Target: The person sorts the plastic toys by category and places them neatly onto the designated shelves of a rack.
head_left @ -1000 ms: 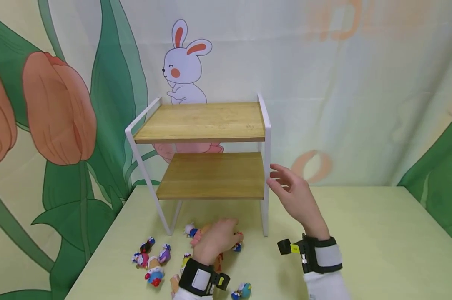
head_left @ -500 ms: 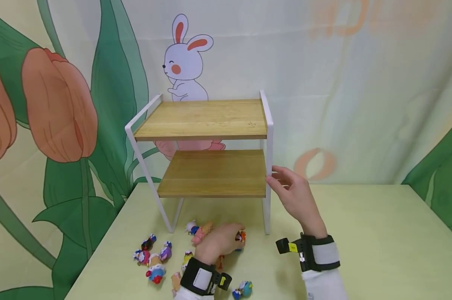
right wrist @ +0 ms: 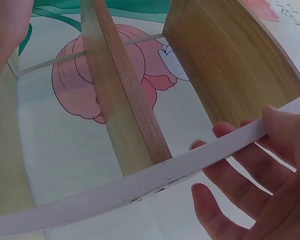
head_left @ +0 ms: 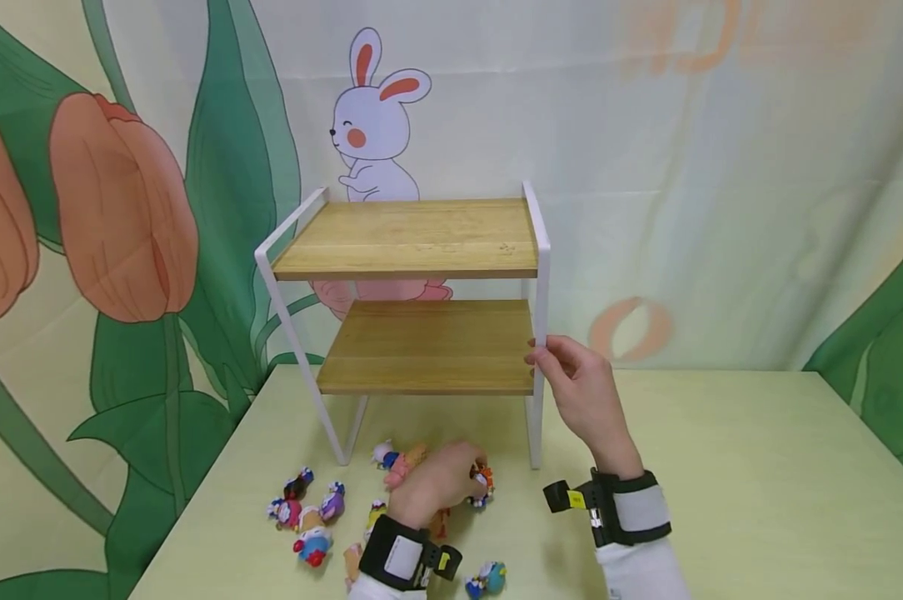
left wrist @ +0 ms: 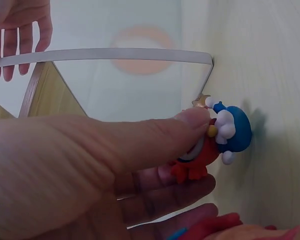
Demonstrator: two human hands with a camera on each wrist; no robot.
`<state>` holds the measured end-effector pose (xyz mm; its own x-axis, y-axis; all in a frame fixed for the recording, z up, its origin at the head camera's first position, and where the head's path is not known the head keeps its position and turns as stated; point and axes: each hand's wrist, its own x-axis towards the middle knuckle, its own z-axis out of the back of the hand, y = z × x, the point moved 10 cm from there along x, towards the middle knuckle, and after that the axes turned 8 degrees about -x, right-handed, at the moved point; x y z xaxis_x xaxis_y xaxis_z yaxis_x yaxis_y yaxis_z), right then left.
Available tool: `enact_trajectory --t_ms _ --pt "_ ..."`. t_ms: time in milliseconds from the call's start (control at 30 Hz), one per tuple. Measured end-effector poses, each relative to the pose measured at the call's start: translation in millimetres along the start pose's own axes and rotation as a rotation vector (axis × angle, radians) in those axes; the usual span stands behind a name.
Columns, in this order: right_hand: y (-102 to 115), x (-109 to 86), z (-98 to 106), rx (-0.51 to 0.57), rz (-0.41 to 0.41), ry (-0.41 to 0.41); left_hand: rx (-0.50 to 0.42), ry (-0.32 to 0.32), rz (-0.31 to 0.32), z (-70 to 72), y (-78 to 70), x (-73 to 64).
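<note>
My left hand [head_left: 438, 485] is low over the table in front of the shelf. Its thumb and fingers pinch a small toy figurine [left wrist: 205, 152] with an orange-red body and a blue-and-white part, seen close up in the left wrist view. The two-tier shelf [head_left: 406, 242] has wooden boards and a white metal frame. At its right side, my right hand [head_left: 588, 398] grips the white front post [right wrist: 190, 165], thumb on one side and fingers on the other. Both boards of the shelf show beyond that post in the right wrist view.
Several small figurines lie left of the left hand, among them a purple one [head_left: 332, 502] and a blue one with red [head_left: 312, 547]. A pink figurine [head_left: 397, 472] lies beyond the hand, a teal-and-blue one [head_left: 487, 579] near the front. A printed curtain [head_left: 721, 208] hangs behind.
My right hand has moved slightly left, its fingers closing round the shelf's post. The figurine in my left hand has turned and shows more beside the fingertips.
</note>
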<state>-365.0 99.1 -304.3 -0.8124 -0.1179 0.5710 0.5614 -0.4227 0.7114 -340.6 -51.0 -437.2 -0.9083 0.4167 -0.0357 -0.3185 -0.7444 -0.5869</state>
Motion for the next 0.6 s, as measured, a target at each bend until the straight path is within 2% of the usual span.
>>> enact_trajectory --t_ms 167,433,600 --pt "0 0.7 1 -0.012 0.003 -0.021 -0.014 -0.003 -0.008 1.3 1.3 -1.6" --pt "0 0.5 3 0.019 -0.008 -0.032 -0.075 -0.026 0.017 6.2 8.1 -8.3" --pt "1 1.2 3 0.011 -0.004 -0.044 -0.076 -0.046 -0.020 11.9 6.9 -7.8"
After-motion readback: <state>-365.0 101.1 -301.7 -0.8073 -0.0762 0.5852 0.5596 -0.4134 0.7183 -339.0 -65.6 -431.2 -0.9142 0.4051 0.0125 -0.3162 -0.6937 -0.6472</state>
